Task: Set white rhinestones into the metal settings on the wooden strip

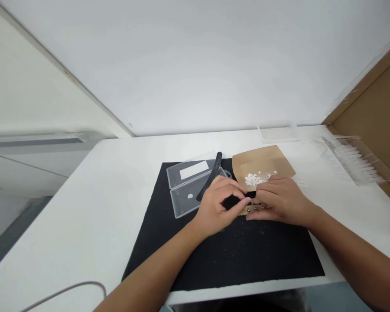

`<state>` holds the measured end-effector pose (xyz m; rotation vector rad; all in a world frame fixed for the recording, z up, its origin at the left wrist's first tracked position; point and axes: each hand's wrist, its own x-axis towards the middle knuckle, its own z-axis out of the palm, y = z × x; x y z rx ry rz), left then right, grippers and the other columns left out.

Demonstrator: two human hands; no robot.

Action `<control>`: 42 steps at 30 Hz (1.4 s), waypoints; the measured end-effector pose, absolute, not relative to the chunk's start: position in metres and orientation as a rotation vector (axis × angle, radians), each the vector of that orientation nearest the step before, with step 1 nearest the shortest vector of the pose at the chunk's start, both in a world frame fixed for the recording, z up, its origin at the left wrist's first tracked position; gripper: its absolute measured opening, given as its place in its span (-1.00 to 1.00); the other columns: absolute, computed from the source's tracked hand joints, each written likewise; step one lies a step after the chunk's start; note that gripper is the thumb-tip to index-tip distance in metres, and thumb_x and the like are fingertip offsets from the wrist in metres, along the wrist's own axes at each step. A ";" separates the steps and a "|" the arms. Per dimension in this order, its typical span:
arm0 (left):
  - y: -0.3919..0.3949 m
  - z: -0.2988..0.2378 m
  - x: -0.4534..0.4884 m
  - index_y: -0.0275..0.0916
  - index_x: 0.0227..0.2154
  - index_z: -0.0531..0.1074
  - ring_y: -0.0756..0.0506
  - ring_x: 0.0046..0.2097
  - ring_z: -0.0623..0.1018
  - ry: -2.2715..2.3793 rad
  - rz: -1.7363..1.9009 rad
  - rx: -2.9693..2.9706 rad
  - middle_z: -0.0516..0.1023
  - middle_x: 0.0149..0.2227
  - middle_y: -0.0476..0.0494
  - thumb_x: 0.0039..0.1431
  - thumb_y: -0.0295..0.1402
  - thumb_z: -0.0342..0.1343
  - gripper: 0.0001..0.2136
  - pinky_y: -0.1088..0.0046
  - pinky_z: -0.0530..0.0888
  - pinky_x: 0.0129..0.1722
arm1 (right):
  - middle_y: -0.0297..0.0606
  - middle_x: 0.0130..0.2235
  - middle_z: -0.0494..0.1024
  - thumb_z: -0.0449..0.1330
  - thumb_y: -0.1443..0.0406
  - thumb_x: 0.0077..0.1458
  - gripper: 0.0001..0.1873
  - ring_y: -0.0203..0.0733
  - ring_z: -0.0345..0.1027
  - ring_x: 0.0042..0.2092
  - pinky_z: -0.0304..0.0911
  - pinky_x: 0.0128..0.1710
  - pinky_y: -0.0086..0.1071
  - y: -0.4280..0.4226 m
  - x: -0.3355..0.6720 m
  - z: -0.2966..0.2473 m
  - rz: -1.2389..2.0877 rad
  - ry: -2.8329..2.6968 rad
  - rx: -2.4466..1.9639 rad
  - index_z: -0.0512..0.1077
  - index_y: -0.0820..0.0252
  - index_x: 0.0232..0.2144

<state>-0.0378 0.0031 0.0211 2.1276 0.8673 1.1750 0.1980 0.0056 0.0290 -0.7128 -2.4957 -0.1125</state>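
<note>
My left hand point(216, 205) is closed in a pinch, its thumb and forefinger tips meeting close to my right fingers. Whatever lies in that pinch is too small to make out. Just below the fingertips is a narrow tan strip point(243, 212) with several small round metal studs. My right hand point(281, 200) curls over this strip, thumb along the near side and fingers on the far side, hiding much of it. A black curved nail file point(211, 175) leans across an open clear plastic case point(186, 199) beside my left hand.
Beneath the hands lies a black mat point(234, 255) on the white table point(84, 216). Small white pieces point(254, 179) are heaped on brown paper point(263, 157). Clear trays point(354, 162) with pale nail-tip shapes stand at right, another clear box point(276, 133) behind. A cable point(81, 284) lies front left.
</note>
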 end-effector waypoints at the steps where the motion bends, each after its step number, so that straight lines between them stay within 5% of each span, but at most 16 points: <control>1: 0.003 0.022 -0.038 -0.18 -0.39 0.57 -0.13 -0.17 0.60 0.894 1.212 2.145 0.68 -0.22 -0.15 0.31 -0.36 0.28 -0.87 0.19 0.47 -0.04 | -0.45 -0.51 0.37 0.26 -0.08 0.31 -0.49 -0.33 0.12 -0.48 -0.03 -0.36 -0.34 0.006 0.198 0.027 -0.111 -2.513 -0.717 0.30 0.14 -0.47; 26: 0.006 0.023 -0.046 -0.18 -0.32 0.61 -0.18 -0.17 0.49 0.811 1.111 2.328 0.58 -0.25 -0.20 0.22 -0.42 0.17 -0.89 0.16 0.44 -0.09 | -0.44 -0.51 0.43 0.23 -0.16 0.28 -0.43 -0.31 0.19 -0.48 -0.05 -0.35 -0.31 0.005 0.194 0.017 -0.171 -2.542 -0.780 0.35 0.16 -0.48; 42: 0.008 0.017 -0.048 -0.16 -0.24 0.67 -0.16 -0.14 0.47 0.600 0.880 2.548 0.56 -0.21 -0.19 0.27 -0.38 0.20 -0.86 0.24 0.49 -0.07 | -0.42 -0.48 0.47 0.20 -0.05 0.36 -0.51 -0.30 0.18 -0.47 -0.06 -0.34 -0.31 0.006 0.193 0.014 -0.118 -2.544 -0.789 0.36 0.16 -0.47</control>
